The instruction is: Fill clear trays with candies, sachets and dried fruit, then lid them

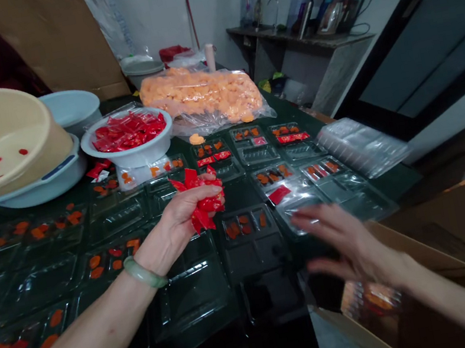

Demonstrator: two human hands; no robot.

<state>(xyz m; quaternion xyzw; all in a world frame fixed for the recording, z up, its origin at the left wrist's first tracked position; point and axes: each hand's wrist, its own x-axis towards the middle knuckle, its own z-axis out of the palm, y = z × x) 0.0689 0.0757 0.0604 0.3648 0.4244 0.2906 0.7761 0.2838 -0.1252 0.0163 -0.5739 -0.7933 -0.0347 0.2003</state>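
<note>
My left hand (195, 201), with a pale green bangle on its wrist, is closed around a bunch of small red packets (201, 218) above the middle of the table. My right hand (337, 233) is blurred, its fingers spread and nothing visible in them. It hovers over the near edge of a clear plastic tray (299, 207). A single red packet (279, 194) lies in that tray, below several orange-brown pieces (275, 174). More clear trays hold similar pieces, and red packets (293, 138) lie across one farther back.
A white bowl of red packets (159, 145) stands behind my left hand. Farther back lies a clear bag of orange pieces (205, 95). Basins (39, 133) are stacked at left. Stacked clear trays (362, 145) sit at right, with an open cardboard box (434, 246) below the table edge.
</note>
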